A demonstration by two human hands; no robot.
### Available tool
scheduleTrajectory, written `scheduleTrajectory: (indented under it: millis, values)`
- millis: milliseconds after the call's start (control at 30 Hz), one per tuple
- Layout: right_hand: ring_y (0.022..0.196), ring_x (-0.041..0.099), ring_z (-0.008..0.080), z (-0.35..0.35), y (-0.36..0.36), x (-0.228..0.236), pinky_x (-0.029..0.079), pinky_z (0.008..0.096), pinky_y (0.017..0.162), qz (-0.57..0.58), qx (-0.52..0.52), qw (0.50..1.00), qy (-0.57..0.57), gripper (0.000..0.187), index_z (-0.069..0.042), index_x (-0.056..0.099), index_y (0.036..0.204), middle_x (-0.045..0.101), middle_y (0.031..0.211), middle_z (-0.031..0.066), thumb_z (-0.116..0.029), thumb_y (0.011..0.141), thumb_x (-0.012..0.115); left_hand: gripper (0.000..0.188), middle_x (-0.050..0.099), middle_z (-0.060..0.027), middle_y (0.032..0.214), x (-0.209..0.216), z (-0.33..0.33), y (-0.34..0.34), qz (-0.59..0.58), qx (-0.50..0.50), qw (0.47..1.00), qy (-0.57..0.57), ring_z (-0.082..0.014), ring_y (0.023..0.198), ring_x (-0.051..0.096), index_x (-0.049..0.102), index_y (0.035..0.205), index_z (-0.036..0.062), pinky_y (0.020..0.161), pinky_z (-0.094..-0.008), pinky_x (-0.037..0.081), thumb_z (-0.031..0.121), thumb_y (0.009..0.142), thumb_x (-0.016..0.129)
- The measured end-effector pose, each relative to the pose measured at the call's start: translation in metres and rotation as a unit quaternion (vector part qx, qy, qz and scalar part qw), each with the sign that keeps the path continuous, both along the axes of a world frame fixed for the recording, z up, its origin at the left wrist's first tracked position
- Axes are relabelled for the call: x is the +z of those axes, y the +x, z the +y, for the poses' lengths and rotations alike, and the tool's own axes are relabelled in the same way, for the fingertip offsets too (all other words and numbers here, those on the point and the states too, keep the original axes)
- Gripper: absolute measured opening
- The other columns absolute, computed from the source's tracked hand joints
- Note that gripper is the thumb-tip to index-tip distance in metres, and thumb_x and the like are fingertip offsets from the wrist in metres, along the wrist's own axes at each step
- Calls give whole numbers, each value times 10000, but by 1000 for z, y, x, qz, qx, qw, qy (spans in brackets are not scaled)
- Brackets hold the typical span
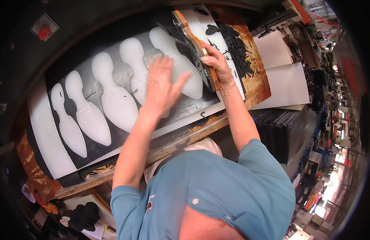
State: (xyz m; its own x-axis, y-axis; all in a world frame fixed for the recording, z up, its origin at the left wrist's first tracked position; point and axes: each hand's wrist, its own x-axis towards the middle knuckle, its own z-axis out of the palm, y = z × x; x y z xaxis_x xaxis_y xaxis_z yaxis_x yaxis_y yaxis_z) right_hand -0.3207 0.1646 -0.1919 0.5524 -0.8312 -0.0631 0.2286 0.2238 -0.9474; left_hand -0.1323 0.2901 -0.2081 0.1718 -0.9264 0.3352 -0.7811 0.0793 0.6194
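Observation:
A dark sheet (116, 60) lies over a white board (49, 140), which shows through several shoe-sole-shaped holes in a row. My left hand (163, 84) is over the sheet near the holes on the right, slightly blurred, its fingers together and its thumb spread away. Nothing is in it, and I cannot tell whether it touches the sheet. My right hand (219, 68) grips a sole-shaped cutting die (187, 32) with an orange edge. The die is tilted up on its side at the sheet's right end, thumb on the near face, with dark material showing inside it.
Black scraps (239, 52) are heaped on the worn brown surface right of the board. Pale panels (283, 86) lie farther right, above a stack of black sheets (281, 128). A wooden rail (161, 145) runs along the front edge. A red button (44, 33) is at upper left.

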Motion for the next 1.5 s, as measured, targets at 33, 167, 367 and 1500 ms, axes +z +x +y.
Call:
scheduleTrajectory:
  millis: [33,167,367,1500]
  values:
    - [1203,672,168,1,0,-1,523,288,1080,4,2,1000,4,767,74,516,1573,685,1396,131,-175,884,744,676,592,-361,1497,8,-1,-19,98,-19,995,13,-474,1496,503,622,1418,-133,1244,-531,396,400,1021,745]
    - [1205,655,149,-4,-7,3,509,269,1075,6,12,1000,8,759,81,510,1574,680,1388,117,-169,898,745,555,732,-251,1333,18,-12,-62,294,-83,952,-2,-330,1253,705,683,1318,-117,1065,-391,541,368,1053,731]
    - [1148,714,194,-14,-23,4,591,325,1034,-120,41,989,82,775,76,449,1594,693,1346,164,-229,934,717,292,698,34,936,-5,16,-8,402,104,905,90,-57,825,579,751,1091,-15,737,-243,479,249,1128,631]
    - [1230,650,340,-46,-40,-16,546,429,1071,469,-141,762,-423,914,8,542,1566,599,1338,230,-492,873,867,221,662,57,913,-22,100,40,319,174,931,-21,-18,759,483,729,1212,-21,670,-202,403,122,1152,571]
